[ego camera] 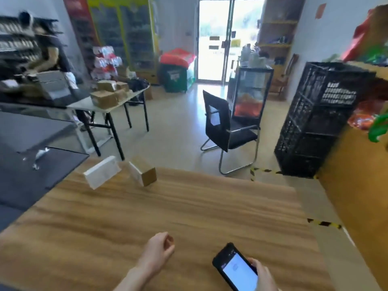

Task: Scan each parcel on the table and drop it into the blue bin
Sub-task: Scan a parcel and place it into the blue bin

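Right hand (263,275): fingers wrapped round the lower end of a black handheld scanner (236,266). Its lit screen faces up, over the near right part of the wooden table (199,211).

Left hand (160,249): just left of the scanner and apart from it. Fingers loosely curled, nothing held, forearm reaching in from the near edge. Cannot tell whether it touches the tabletop.

Parcels: two at the table's far left corner, well apart from both hands. The white parcel (101,174) sits at the corner edge. The brown cardboard parcel (144,172) is just to its right. The frame is blurred, so I cannot tell whether they touch.

Beyond the table: a black chair (226,131) on the floor and stacked black crates (315,118) to the right. At left, a folding table (84,105) carries more cartons (105,97). A bright glass door (226,38) is at the back.
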The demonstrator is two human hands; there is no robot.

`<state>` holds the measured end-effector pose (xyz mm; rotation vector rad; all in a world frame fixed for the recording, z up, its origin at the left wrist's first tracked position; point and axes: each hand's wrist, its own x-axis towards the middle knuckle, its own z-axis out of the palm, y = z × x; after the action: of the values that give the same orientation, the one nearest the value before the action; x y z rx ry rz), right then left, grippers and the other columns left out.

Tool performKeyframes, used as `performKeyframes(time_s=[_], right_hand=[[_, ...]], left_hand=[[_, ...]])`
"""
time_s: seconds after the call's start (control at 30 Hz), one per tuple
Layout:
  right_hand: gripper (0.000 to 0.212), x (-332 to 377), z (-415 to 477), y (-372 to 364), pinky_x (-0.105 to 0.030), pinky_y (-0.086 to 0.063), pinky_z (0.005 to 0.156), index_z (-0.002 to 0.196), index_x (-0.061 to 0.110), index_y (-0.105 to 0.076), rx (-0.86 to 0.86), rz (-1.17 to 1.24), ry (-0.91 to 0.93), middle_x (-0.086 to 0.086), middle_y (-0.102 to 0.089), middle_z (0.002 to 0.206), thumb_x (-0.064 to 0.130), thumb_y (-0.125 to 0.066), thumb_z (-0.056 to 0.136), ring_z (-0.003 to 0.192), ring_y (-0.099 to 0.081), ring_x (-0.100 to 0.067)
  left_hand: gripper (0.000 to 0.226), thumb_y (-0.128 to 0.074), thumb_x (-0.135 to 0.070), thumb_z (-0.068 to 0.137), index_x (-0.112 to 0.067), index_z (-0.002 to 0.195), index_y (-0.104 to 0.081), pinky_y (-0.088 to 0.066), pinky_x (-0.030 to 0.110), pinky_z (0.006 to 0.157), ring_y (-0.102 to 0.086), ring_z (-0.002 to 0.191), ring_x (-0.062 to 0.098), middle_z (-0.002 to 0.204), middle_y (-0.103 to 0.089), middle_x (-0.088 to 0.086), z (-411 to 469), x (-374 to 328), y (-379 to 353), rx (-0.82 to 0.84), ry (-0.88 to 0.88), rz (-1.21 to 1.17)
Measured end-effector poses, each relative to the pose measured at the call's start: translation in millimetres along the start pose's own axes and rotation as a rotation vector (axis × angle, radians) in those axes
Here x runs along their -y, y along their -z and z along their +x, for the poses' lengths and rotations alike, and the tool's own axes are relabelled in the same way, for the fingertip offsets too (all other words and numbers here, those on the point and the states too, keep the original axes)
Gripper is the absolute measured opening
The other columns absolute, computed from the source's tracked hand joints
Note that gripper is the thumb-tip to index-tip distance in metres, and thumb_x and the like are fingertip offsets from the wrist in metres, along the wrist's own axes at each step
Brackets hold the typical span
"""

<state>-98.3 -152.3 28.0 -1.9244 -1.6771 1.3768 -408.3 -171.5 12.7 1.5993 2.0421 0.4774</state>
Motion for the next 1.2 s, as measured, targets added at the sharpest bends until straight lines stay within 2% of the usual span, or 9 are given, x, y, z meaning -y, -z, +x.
performKeyframes(time_s=[0.13,0.2,0.3,0.4,0.53,0.77,0.9,1.07,1.2], right_hand=[[0.055,80.4,61.4,-50.2,-0.016,-0.036,0.095,0.126,0.025,-0.048,0.039,-0.047,0.067,0.004,-0.056,0.126,0.041,-0.072,0.079,0.115,-0.052,-0.009],[0.068,115.2,81.2,-75.5,-0.018,-0.039,0.089,0.119,0.032,-0.050,0.056,-0.101,0.057,0.009,-0.056,0.115,0.045,-0.081,0.060,0.106,-0.054,-0.007],[0.093,152.4,99.8,-102.1,-0.023,-0.040,0.098,0.125,0.037,-0.046,0.120,-0.133,0.080,0.010,-0.053,0.123,0.048,-0.084,0.041,0.114,-0.051,-0.007],[0.100,192.1,124.7,-115.4,-0.027,-0.034,0.103,0.131,0.040,-0.036,0.081,-0.181,0.081,0.019,-0.043,0.119,0.051,-0.076,0.040,0.120,-0.044,-0.004],[0.099,219.7,150.2,-130.7,-0.027,-0.031,0.094,0.130,0.042,-0.037,0.032,-0.190,0.088,0.025,-0.041,0.114,0.041,-0.076,0.039,0.105,-0.040,0.003],[0.089,232.8,178.5,-137.7,-0.030,-0.028,0.090,0.128,0.042,-0.040,0.006,-0.197,0.112,0.021,-0.046,0.118,0.024,-0.078,0.049,0.112,-0.045,-0.002],[0.089,227.7,181.7,-137.9,-0.028,-0.028,0.090,0.128,0.041,-0.042,0.012,-0.194,0.072,0.019,-0.050,0.121,0.023,-0.077,0.048,0.114,-0.048,-0.004],[0.087,222.9,181.6,-134.9,-0.027,-0.024,0.089,0.122,0.044,-0.040,0.022,-0.169,0.023,0.021,-0.049,0.116,0.023,-0.075,0.045,0.107,-0.045,-0.001],[0.090,220.7,182.7,-131.9,-0.031,-0.029,0.095,0.125,0.040,-0.044,-0.002,-0.139,0.003,0.021,-0.050,0.117,0.027,-0.068,0.039,0.104,-0.046,-0.002]], left_hand=[[0.020,-0.070,-0.025,0.085,-0.018,0.102,-0.063,-0.045,0.020,0.085,-0.060,0.096,0.012,0.097,-0.059,-0.003,54.5,74.7,57.4,-0.093,0.094,-0.030],[0.027,-0.070,-0.028,0.085,-0.019,0.110,-0.062,-0.044,0.020,0.090,-0.057,0.103,0.011,0.105,-0.057,-0.004,83.7,101.6,81.2,-0.123,0.115,-0.007],[0.040,-0.069,-0.030,0.087,-0.023,0.124,-0.055,-0.042,0.022,0.100,-0.048,0.116,0.011,0.122,-0.050,-0.005,129.1,128.5,108.5,-0.147,0.120,0.039],[0.056,-0.069,-0.030,0.086,-0.025,0.136,-0.045,-0.038,0.030,0.109,-0.036,0.131,0.017,0.138,-0.040,-0.004,179.6,141.8,134.7,-0.148,0.077,0.133],[0.071,-0.073,-0.027,0.082,-0.028,0.142,-0.035,-0.039,0.038,0.110,-0.024,0.141,0.020,0.150,-0.025,-0.003,243.4,142.2,156.9,-0.100,-0.021,0.330],[0.091,-0.073,-0.027,0.083,-0.030,0.152,-0.013,-0.008,0.054,0.120,0.005,0.148,0.029,0.161,-0.001,0.002,333.6,152.7,166.0,0.121,-0.079,0.636],[0.085,-0.070,-0.028,0.083,-0.034,0.150,-0.019,-0.003,0.057,0.117,-0.002,0.149,0.027,0.161,-0.011,-0.002,361.5,158.6,162.8,0.190,-0.121,0.658],[0.080,-0.056,-0.072,0.076,-0.043,0.145,-0.027,0.002,0.066,0.113,-0.020,0.143,0.026,0.148,-0.031,-0.001,373.4,149.3,156.0,0.184,-0.196,0.586],[0.079,-0.050,-0.079,0.074,-0.042,0.142,-0.033,-0.036,0.052,0.105,-0.039,0.127,0.023,0.139,-0.041,-0.001,365.3,138.2,149.6,0.259,-0.169,0.480]])
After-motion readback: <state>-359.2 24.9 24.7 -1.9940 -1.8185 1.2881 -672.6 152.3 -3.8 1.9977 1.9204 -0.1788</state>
